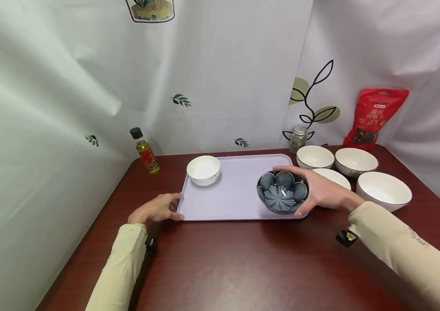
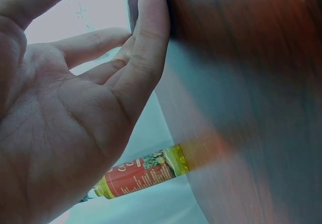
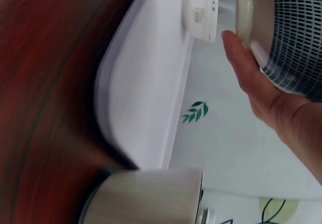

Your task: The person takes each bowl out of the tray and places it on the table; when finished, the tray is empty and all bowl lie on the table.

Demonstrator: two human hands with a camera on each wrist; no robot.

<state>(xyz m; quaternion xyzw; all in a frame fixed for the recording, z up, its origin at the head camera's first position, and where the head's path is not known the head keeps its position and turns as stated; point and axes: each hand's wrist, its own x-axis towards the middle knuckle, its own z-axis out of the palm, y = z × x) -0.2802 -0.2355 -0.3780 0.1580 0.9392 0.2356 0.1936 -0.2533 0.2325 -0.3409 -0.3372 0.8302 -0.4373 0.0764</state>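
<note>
A dark blue-grey bowl (image 1: 280, 192) with a flower-like pattern inside is gripped by my right hand (image 1: 322, 188), thumb on its near side and fingers on its far side. In the right wrist view the bowl (image 3: 297, 38) shows a dark checked outside and a pale foot, above the tray (image 3: 146, 68). The pale lilac tray (image 1: 227, 194) lies on the table under it. My left hand (image 1: 159, 209) rests at the tray's left edge, fingertips touching near the front corner. A white bowl (image 1: 203, 172) sits on the tray's back left part.
Right of the tray stand several white bowls (image 1: 384, 188), close together. Behind them are a small glass jar (image 1: 298, 140) and a red food pouch (image 1: 375, 116). An oil bottle (image 1: 147, 153) stands at the back left of the dark red table (image 1: 223, 268). White cloth hangs behind.
</note>
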